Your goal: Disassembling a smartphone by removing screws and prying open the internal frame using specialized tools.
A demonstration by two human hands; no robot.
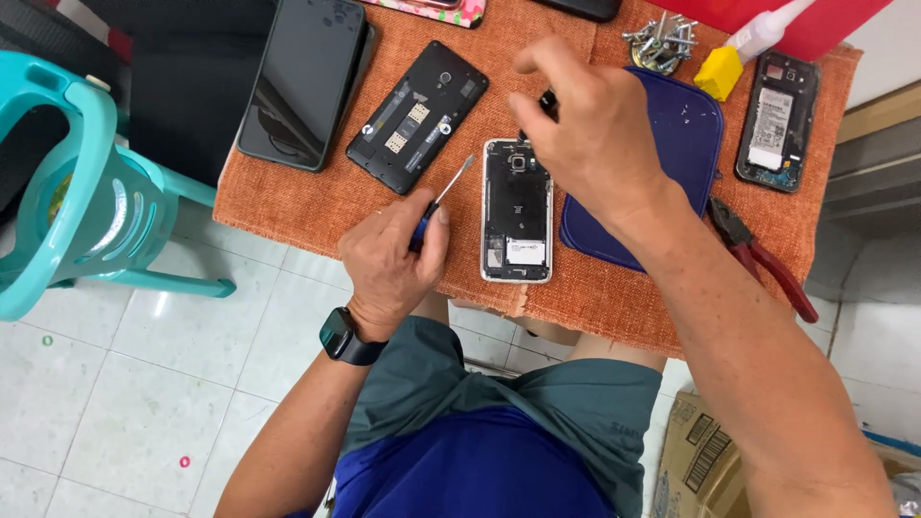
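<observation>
**Open phone on the mat, screwdriver in left hand**

Left hand (pixel 389 259) is closed round a small screwdriver (pixel 443 197), blue grip in the fist, shaft sticking up and to the right w/ the tip just left of the opened phone (pixel 516 211). That phone lies face down, back cover off, white frame, insides showing, near the front edge of the tabletop on an orange woven mat (pixel 288 206). Right hand (pixel 585 125) hangs over the phone's top end, fingers drawn together pinching a small dark part (pixel 548 101); can't tell what it is.

Around it: a black phone back w/ slots (pixel 417 115) and a dark phone, screen up (pixel 305 82), to the left; a blue tray (pixel 686 134) to the right; a pile of screws (pixel 660 40) and a yellow-capped bottle (pixel 739 53) behind; another opened phone (pixel 779 120) far right; red-handled pliers (pixel 763 259) at the mat's edge.

Risks, as I judge them:
- The pinched part is tiny and held over the mat; a loose pinch could drop it into the weave or onto the tile floor (pixel 115 403).
- The screwdriver tip is close to bare electronics; a slip could scratch them.
- The phone sits near the edge, so a forearm nudge could push it off.
</observation>
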